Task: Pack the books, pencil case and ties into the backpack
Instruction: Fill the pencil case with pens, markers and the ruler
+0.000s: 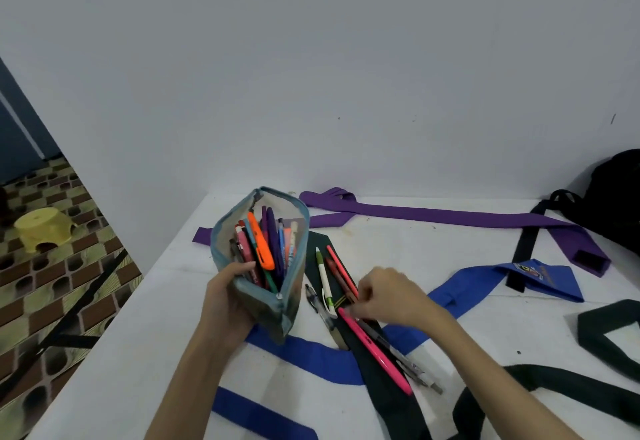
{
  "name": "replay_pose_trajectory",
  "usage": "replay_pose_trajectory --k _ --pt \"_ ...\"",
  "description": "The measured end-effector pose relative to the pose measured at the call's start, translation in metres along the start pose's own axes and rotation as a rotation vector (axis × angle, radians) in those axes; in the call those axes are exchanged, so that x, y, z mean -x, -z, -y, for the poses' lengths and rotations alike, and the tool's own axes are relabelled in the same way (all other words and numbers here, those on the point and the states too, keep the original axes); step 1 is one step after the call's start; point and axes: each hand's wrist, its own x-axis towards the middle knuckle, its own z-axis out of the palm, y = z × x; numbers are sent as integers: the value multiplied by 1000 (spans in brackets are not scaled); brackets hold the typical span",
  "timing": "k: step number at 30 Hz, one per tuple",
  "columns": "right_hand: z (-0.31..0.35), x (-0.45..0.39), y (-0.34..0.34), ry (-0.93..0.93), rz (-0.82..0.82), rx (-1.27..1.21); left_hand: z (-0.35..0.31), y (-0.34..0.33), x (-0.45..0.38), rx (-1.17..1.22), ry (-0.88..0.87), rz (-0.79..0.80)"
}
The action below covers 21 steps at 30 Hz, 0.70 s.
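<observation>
My left hand (pixel 227 296) grips the open grey-blue pencil case (pixel 263 252) and holds it tilted above the white table (pixel 138 353); several pens and markers stand inside it. My right hand (pixel 388 296) has curled fingers pinching at loose pens (pixel 337 275) lying on a black tie (pixel 381 370). A pink pen (pixel 375 353) lies just below that hand. A purple tie (pixel 433 214), a blue tie (pixel 467 283) and another black tie (pixel 588 380) are spread over the table. The black backpack (pixel 613 197) sits at the far right edge. No books are in view.
The table stands against a plain white wall. To the left the floor is patterned tile, with a yellow plastic stool (pixel 45 228) on it. A black strap (pixel 526 242) trails from the backpack across the purple tie.
</observation>
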Motion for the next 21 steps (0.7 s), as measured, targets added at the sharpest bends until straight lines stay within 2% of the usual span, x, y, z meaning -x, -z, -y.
replay_pose_trajectory --k 2,4,7,9,11,13,15,19,21 --pt "4 4 -16 9 19 178 0 2 2 15 -6 5" --pt "9 7 -26 14 -42 310 1 0 4 35 -12 15" --pt "14 9 -32 33 -98 372 6 -5 5 26 -19 28" --pt "17 9 -32 34 -95 327 9 -9 6 24 -15 32" --pt "14 8 -24 -3 -117 165 12 -12 7 14 -9 53" --pt "8 10 -6 -38 -204 -104 15 -15 7 -1 2 75" --pt "5 16 21 -19 -387 -420 20 -17 8 -14 27 89" --pt "21 36 73 174 -836 -921 29 -30 11 -24 70 132" --pt "34 36 79 255 -885 -1038 33 -38 12 -10 79 153"
